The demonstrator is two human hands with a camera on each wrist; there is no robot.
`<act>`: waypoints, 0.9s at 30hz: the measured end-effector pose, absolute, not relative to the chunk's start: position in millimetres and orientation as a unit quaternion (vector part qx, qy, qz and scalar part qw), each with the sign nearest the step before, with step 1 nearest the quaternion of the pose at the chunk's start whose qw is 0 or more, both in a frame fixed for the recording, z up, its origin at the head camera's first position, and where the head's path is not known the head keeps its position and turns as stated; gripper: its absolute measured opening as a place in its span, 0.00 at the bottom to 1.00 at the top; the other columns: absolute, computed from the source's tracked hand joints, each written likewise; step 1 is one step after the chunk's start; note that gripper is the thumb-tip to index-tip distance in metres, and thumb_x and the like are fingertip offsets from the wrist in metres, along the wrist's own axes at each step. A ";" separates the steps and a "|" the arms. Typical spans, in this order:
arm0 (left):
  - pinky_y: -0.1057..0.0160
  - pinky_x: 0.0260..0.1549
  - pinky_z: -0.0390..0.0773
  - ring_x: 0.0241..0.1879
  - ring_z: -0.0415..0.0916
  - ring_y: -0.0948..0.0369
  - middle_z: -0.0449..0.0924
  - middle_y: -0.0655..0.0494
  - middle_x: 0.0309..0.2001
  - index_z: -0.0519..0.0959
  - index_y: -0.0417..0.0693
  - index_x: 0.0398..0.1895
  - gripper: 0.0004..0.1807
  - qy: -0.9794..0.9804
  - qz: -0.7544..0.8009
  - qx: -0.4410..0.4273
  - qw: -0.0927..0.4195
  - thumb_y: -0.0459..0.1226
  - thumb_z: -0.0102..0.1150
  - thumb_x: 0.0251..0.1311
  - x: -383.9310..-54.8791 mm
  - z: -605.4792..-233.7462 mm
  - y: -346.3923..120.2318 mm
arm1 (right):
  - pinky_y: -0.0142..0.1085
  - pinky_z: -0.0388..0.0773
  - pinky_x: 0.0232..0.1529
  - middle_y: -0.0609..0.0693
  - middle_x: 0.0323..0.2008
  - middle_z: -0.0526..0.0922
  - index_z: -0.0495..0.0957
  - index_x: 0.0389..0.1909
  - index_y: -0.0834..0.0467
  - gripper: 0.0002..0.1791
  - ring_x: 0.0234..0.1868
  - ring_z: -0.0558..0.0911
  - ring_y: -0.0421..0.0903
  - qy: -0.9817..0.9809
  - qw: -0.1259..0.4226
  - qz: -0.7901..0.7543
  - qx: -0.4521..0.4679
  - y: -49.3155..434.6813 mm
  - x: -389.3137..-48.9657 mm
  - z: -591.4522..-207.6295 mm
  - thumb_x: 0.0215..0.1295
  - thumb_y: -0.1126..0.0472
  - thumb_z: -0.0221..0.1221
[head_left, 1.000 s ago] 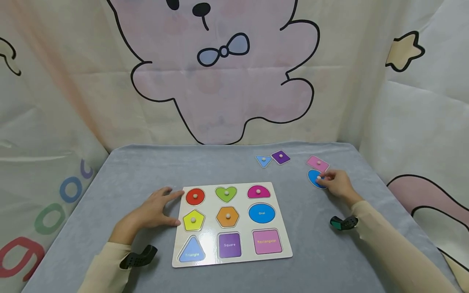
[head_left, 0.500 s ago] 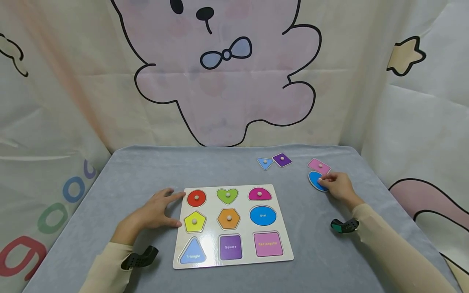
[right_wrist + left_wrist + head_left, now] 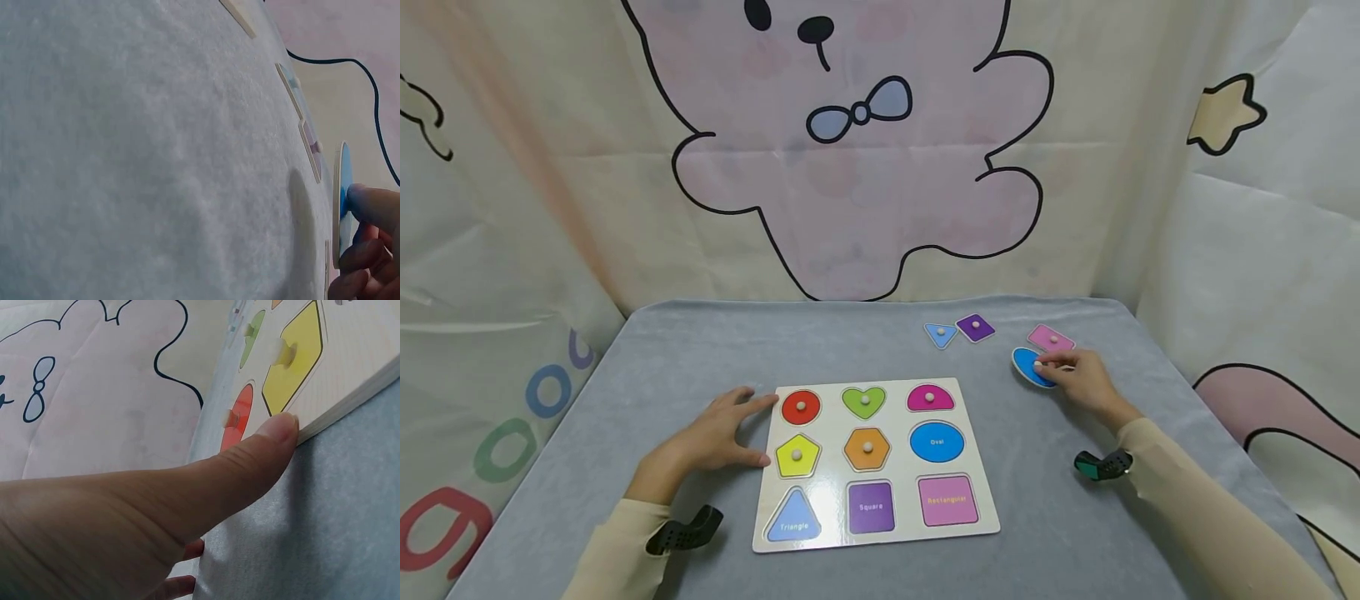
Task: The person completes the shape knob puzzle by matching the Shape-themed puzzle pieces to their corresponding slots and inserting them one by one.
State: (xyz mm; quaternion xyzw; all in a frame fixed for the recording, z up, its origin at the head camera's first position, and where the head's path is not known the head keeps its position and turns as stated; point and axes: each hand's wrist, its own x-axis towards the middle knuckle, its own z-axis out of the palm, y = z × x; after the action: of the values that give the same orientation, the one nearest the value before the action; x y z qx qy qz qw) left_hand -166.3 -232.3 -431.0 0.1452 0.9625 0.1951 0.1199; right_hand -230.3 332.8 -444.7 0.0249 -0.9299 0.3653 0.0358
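Observation:
My right hand (image 3: 1086, 385) pinches the small knob of a blue oval puzzle piece (image 3: 1026, 367). In the right wrist view the oval piece (image 3: 340, 169) is lifted, its shadow falling on the cloth beside it. My left hand (image 3: 718, 429) rests at the left edge of the white shape puzzle board (image 3: 831, 479), thumb and forefinger spread against it. The left wrist view shows the thumb (image 3: 275, 434) on the board's edge by the yellow pentagon piece (image 3: 306, 344). On the board, the blue "Oval" recess (image 3: 937, 442) holds no piece, like the triangle, square and rectangle recesses below.
A light blue triangle piece (image 3: 940, 335) and a purple square piece (image 3: 975, 327) lie at the back of the grey cloth (image 3: 775, 333). A pink rectangle piece (image 3: 1049, 337) lies just behind the right hand. A printed curtain (image 3: 887, 200) hangs behind the table.
My right hand has lifted the blue oval piece and moved it a little to the left, away from the pink rectangle. The left hand stays at the board's edge.

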 end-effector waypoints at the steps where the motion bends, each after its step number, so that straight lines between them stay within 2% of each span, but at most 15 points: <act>1: 0.26 0.64 0.63 0.71 0.56 0.30 0.59 0.30 0.73 0.68 0.55 0.74 0.53 0.962 0.195 0.145 0.120 0.54 0.81 0.41 -166.3 -431.0 -232.2 | 0.27 0.76 0.31 0.62 0.43 0.85 0.84 0.50 0.67 0.20 0.41 0.74 0.45 -0.928 0.033 0.370 0.026 331.3 -229.5 -443.7 0.70 0.54 0.63; 5: 0.26 0.64 0.63 0.71 0.56 0.30 0.59 0.30 0.73 0.67 0.54 0.74 0.53 0.962 0.196 0.145 0.122 0.54 0.81 0.41 -166.4 -431.4 -232.1 | 0.29 0.76 0.28 0.64 0.43 0.86 0.84 0.50 0.68 0.19 0.38 0.74 0.43 -0.923 0.028 0.381 0.040 323.4 -225.4 -438.0 0.70 0.56 0.64; 12: 0.26 0.63 0.64 0.71 0.56 0.30 0.59 0.31 0.73 0.67 0.55 0.74 0.53 0.962 0.197 0.142 0.122 0.54 0.81 0.41 -165.9 -430.5 -230.8 | 0.26 0.75 0.31 0.65 0.42 0.87 0.85 0.47 0.69 0.16 0.33 0.74 0.34 -0.918 0.042 0.386 0.080 311.3 -223.8 -432.1 0.68 0.60 0.65; 16: 0.26 0.63 0.65 0.71 0.56 0.30 0.59 0.31 0.73 0.68 0.55 0.74 0.54 0.963 0.195 0.137 0.124 0.54 0.81 0.40 -165.2 -432.3 -230.8 | 0.28 0.73 0.25 0.65 0.40 0.86 0.85 0.47 0.70 0.14 0.29 0.73 0.36 -0.913 0.034 0.396 0.090 305.0 -221.9 -429.6 0.67 0.62 0.65; 21: 0.26 0.63 0.65 0.71 0.56 0.30 0.59 0.31 0.73 0.68 0.55 0.74 0.54 0.963 0.197 0.139 0.121 0.54 0.81 0.40 -165.0 -431.7 -230.7 | 0.27 0.70 0.24 0.66 0.41 0.86 0.84 0.47 0.70 0.14 0.27 0.72 0.35 -0.909 0.032 0.401 0.111 297.4 -218.9 -425.3 0.67 0.64 0.65; 27: 0.26 0.63 0.64 0.72 0.55 0.31 0.58 0.31 0.74 0.67 0.55 0.75 0.54 0.962 0.202 0.137 0.122 0.54 0.81 0.41 -165.8 -431.3 -231.1 | 0.27 0.69 0.24 0.56 0.33 0.82 0.85 0.48 0.69 0.14 0.27 0.72 0.37 -0.905 0.024 0.405 0.132 287.0 -215.1 -418.8 0.66 0.64 0.66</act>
State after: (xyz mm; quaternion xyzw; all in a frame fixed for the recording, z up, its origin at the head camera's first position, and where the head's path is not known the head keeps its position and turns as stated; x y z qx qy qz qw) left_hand -165.8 -231.1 -431.3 0.1365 0.9622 0.2016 0.1217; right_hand -215.1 287.0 -418.8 0.1322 -0.9045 0.4047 0.0245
